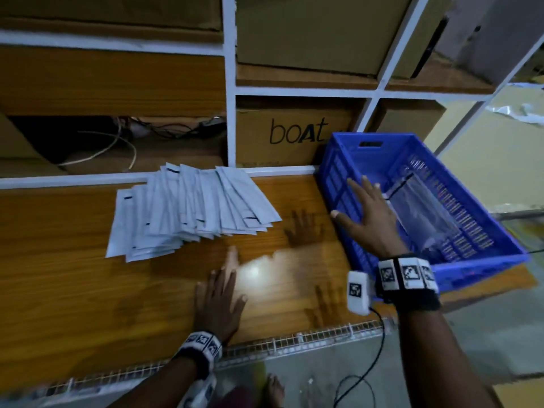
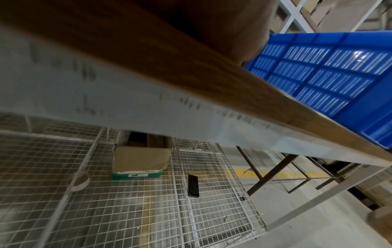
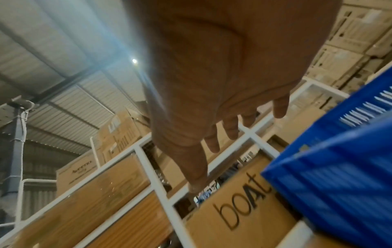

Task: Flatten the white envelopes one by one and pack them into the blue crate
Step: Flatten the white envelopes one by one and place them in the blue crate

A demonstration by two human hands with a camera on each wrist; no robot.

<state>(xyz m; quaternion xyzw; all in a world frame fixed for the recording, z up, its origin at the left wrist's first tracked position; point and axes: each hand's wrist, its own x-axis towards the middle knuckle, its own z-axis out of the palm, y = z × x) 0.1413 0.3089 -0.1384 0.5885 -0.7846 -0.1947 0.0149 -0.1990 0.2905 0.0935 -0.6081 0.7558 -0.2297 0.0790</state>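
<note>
White envelopes (image 1: 188, 210) lie fanned on the wooden table (image 1: 73, 275), left of the blue crate (image 1: 365, 148). The left hand (image 1: 219, 298) rests flat, holding nothing; the right hand (image 1: 371, 219) hovers spread over the crate's near wall. Its wrist view shows straight fingers (image 3: 231, 127), empty.
</note>
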